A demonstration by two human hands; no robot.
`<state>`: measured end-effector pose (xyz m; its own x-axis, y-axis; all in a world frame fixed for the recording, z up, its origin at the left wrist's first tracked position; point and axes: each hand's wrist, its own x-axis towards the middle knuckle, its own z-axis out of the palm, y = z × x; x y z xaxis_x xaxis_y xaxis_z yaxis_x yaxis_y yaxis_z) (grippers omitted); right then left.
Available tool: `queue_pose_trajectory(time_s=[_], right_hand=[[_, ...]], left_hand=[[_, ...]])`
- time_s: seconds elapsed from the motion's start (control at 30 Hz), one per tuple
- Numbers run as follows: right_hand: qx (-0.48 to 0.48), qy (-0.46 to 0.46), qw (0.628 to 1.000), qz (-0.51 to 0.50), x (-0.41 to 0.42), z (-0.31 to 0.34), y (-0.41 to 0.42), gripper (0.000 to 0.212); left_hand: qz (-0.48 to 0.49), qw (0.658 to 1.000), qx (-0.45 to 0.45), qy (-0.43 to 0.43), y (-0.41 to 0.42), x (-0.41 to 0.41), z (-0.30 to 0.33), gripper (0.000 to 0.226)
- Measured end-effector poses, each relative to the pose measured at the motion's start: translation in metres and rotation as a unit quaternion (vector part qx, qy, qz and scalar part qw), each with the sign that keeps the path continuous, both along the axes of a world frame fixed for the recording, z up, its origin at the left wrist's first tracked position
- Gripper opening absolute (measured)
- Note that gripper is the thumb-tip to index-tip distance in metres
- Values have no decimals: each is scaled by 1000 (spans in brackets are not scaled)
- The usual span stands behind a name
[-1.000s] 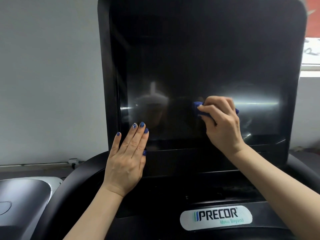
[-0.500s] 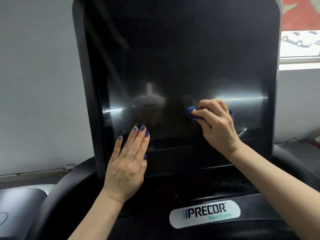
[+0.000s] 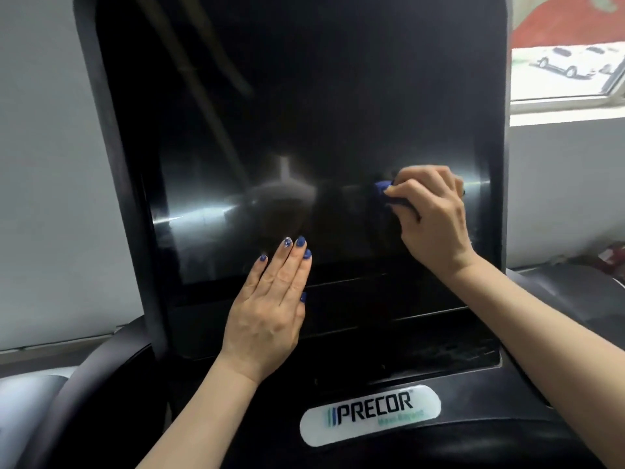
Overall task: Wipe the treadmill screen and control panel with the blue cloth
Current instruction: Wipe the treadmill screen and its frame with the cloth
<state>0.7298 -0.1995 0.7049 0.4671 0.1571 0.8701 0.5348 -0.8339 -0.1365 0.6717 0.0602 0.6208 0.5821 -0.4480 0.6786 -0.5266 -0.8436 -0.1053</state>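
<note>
we are mid-wipe on the screen (image 3: 304, 130): our right hand (image 3: 433, 218) has its fingers curled round the bunched cloth (image 3: 384, 187) and presses it to the glass low on the right, near the bezel. our left hand (image 3: 270, 306) lies flat, fingers straight and together, bracing the screen's lower edge. streaks show across the middle, so next we judge a sweep leftward is needed, and the left hand sits in that path. the panel (image 3: 406, 353) below looks untouched. a logo badge (image 3: 370, 414) sits under it, a window (image 3: 568, 69) at right
</note>
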Motion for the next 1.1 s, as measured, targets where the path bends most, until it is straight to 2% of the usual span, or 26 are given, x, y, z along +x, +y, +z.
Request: queue_pose_trajectory(time_s=[0.1,0.27,0.43,0.6,0.77,0.93,1.1], right_hand=[[18,1,1000,1,2,-2,6,5],[-29,-5,999,25,-7,-12,-24,4],[28,-8,1000,3,1,-6,-21,4],[-41,-3,999,20,-11,-13,-47,5],[11,-13,1000,-6,-2,-9,-41,3],[-49,-6,999,13,-13,-18,-63,6],[-1,-13,1000,-1,-5,-10,-54,5]], left_hand=[[10,1000,8,-10,0,0,-3,52],[15,1000,14,-16,0,1,-3,52],[21,999,15,-23,-1,0,-4,52],[19,999,9,-24,-2,0,-3,50],[18,1000,5,-24,-3,0,-3,50],[20,999,11,-25,-2,0,-4,51],[24,999,19,-22,-2,0,-4,51]])
